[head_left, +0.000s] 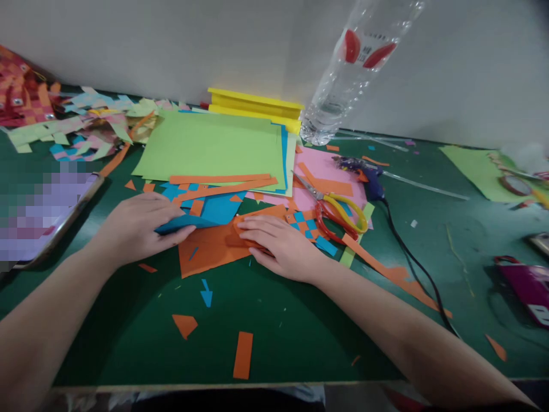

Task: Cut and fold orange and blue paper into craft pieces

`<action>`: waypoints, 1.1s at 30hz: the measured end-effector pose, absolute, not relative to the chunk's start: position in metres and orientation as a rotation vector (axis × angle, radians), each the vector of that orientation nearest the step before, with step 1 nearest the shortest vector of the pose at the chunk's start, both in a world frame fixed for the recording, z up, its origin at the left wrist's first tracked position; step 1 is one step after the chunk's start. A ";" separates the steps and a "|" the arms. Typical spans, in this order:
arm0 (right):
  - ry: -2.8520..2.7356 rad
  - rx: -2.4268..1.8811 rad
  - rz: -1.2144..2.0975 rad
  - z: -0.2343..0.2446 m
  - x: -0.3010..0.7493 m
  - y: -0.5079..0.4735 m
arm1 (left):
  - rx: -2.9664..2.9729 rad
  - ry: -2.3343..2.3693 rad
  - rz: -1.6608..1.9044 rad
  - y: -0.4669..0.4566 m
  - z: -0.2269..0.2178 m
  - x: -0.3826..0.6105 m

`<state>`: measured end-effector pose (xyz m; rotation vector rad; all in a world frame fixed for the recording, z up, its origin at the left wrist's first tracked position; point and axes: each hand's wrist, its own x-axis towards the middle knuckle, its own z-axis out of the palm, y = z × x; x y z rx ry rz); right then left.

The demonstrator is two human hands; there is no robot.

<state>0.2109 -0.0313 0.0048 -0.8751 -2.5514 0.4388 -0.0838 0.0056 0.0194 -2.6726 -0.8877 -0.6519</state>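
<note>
My left hand (143,226) is closed on a folded piece of blue paper (193,221), pinched between thumb and fingers. My right hand (281,243) has its fingers curled over a small orange paper piece (242,233); the fingers cover much of it. Beneath both hands lies a larger orange paper sheet (206,252). Just right of my right hand are a blue-and-orange woven paper piece (306,224) and scissors (332,212) with red and yellow handles. Orange strips (227,189) rest behind my hands on a blue sheet (223,207).
Green paper sheets (210,143) are stacked at the back before a yellow holder (255,106). A clear bottle (343,86) stands right of it. A glue gun (362,171) trails a black cord. A phone (55,212) lies left, woven strips (103,123) behind it. Orange scraps (243,355) dot the green table.
</note>
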 end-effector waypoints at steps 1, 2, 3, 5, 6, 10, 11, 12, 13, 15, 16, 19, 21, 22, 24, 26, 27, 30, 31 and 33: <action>-2.547 -0.875 0.445 0.005 0.211 -0.031 | -2.676 -0.894 -0.642 0.005 0.019 -0.084; -2.544 -0.876 0.449 0.004 0.211 -0.031 | -2.680 -0.897 -0.646 0.005 0.019 -0.084; -2.542 -0.877 0.452 0.004 0.211 -0.031 | -2.685 -0.895 -0.661 0.005 0.019 -0.083; -2.540 -0.876 0.451 0.004 0.211 -0.031 | -2.696 -0.892 -0.691 0.005 0.020 -0.083; -2.540 -0.876 0.449 0.004 0.211 -0.031 | -2.703 -0.893 -0.698 0.005 0.020 -0.083; -2.538 -0.879 0.451 0.005 0.211 -0.031 | -2.719 -0.904 -0.696 0.005 0.020 -0.082; -2.539 -0.882 0.451 0.005 0.211 -0.031 | -2.723 -0.902 -0.695 0.005 0.020 -0.082; -2.540 -0.882 0.450 0.005 0.211 -0.031 | -2.722 -0.896 -0.699 0.005 0.020 -0.082; -2.541 -0.882 0.446 0.005 0.211 -0.031 | -2.720 -0.889 -0.703 0.005 0.020 -0.082; -2.545 -0.879 0.437 0.005 0.211 -0.031 | -2.708 -0.878 -0.704 0.006 0.020 -0.081; -2.546 -0.878 0.434 0.005 0.211 -0.031 | -2.695 -0.877 -0.699 0.006 0.020 -0.081; -2.548 -0.881 0.438 0.004 0.211 -0.031 | -2.649 -0.889 -0.669 0.005 0.021 -0.082; -2.548 -0.882 0.443 0.004 0.211 -0.031 | -2.631 -0.894 -0.678 0.005 0.021 -0.082; -2.549 -0.881 0.443 0.003 0.211 -0.031 | -2.628 -0.893 -0.690 0.005 0.021 -0.083; -2.553 -0.876 0.438 0.003 0.212 -0.032 | -2.629 -0.892 -0.713 0.006 0.020 -0.083; -2.554 -0.872 0.425 0.003 0.212 -0.032 | -2.629 -0.893 -0.717 0.006 0.020 -0.083; -2.553 -0.870 0.418 0.003 0.212 -0.032 | -2.631 -0.893 -0.714 0.006 0.020 -0.083; -2.554 -0.873 0.407 0.003 0.211 -0.031 | -2.636 -0.885 -0.730 0.006 0.020 -0.083; -2.557 -0.874 0.407 0.003 0.211 -0.031 | -2.636 -0.885 -0.740 0.005 0.020 -0.083; -2.560 -0.876 0.409 0.003 0.211 -0.030 | -2.633 -0.888 -0.754 0.005 0.020 -0.082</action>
